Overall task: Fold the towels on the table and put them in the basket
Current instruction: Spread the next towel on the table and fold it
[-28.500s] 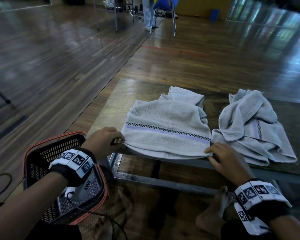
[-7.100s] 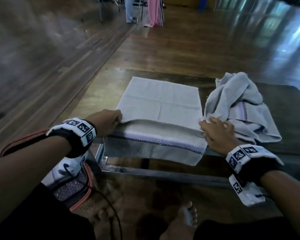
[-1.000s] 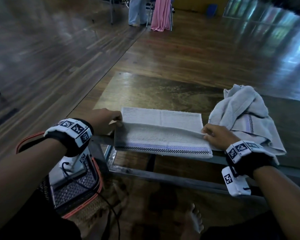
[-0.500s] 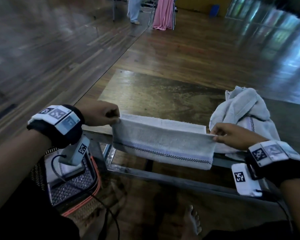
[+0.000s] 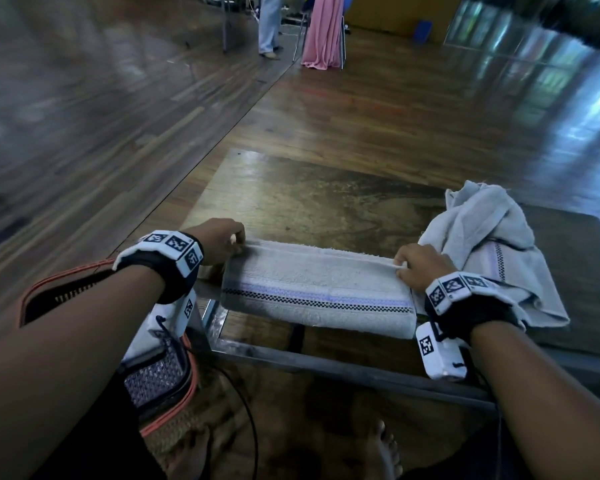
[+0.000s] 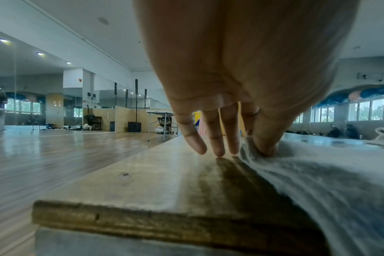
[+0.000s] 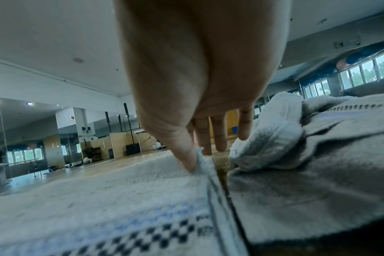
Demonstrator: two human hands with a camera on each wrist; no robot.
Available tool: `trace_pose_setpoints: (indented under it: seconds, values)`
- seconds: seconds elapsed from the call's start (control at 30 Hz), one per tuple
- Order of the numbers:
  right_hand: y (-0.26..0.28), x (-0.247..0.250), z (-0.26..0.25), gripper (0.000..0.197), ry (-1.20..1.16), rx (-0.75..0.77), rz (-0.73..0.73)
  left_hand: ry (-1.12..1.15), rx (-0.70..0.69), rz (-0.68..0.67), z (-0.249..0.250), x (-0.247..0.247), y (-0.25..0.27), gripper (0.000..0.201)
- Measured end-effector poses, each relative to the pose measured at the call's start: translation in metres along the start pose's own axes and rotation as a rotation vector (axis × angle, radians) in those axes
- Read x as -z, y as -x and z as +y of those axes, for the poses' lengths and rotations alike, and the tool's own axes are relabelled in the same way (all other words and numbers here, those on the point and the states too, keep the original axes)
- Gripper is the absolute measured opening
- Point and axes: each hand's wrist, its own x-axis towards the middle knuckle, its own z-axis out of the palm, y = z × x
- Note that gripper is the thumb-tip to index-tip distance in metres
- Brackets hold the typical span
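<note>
**Soft towel held at both far corners, second one waiting**

The towel (image 5: 317, 292), folded into a long strip, lies along the near edge of the table (image 5: 312, 199), its checkered band hanging just over the edge. The left hand (image 5: 219, 239) pinches the far corner at 9 o'clock, thumb pressed into the pile with the other fingers loose on the wood. The right hand (image 5: 420, 266) pinches the far corner at 3 o'clock.

It looks light, limp and thick: it should sag if lifted by one end, so taking both ends, or scooping under the middle, seems safest.

A crumpled towel (image 5: 489, 251) sits just beside it at 3 o'clock, touching the right wrist; it could snag. The basket (image 5: 174, 407) stands on the floor at 7 o'clock, below the left forearm, with a white device and cable inside crowding the space.
</note>
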Motion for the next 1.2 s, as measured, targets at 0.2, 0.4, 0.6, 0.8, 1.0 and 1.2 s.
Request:
trace_pose_setpoints:
  seconds: [0.2,0.4,0.6,0.8,1.0,1.2]
  values:
    - [0.010,0.011,0.002,0.011,-0.063,0.029,0.182,0.009,-0.031,0.098,0.000,0.006,0.000,0.013]
    - [0.027,0.052,0.003,0.013,-0.208,0.172,0.831,0.139,-0.200,0.625,0.008,0.045,0.016,0.011]
    - [0.039,0.058,0.014,0.014,-0.230,0.307,0.945,0.157,-0.349,0.949,0.010,0.063,0.030,0.011]
    - [0.045,0.013,0.033,0.017,-0.166,0.293,-0.043,-0.140,-0.122,-0.018,-0.008,0.016,0.036,0.012]
    - [0.037,0.005,0.040,0.015,-0.269,0.188,0.001,-0.059,-0.071,0.073,-0.017,0.012,0.029,0.010]
    - [0.027,-0.010,0.031,0.026,-0.128,0.179,-0.022,-0.053,-0.155,-0.045,-0.001,0.002,0.022,0.011]
